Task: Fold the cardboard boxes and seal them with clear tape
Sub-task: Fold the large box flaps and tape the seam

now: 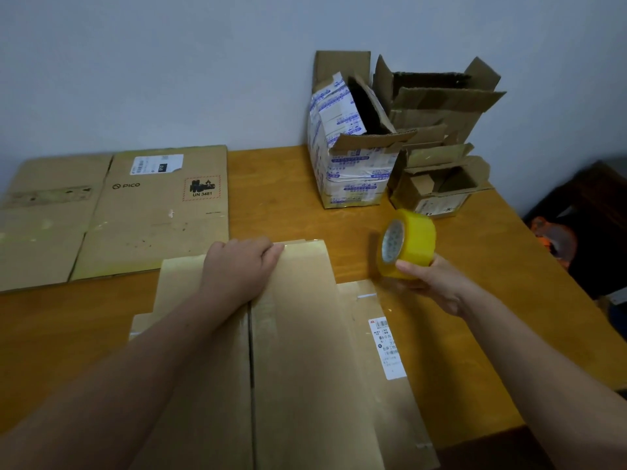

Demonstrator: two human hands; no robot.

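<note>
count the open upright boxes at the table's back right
3: a blue-printed box stands leftmost; a large brown box sits behind to its right; a small box stands in front of that. Another may be hidden between them.

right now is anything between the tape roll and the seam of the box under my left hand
Nothing visible does. The tape roll in the right hand hangs right of the cardboard box; only bare table and box top lie before the seam. The left hand grips its far end.
</note>
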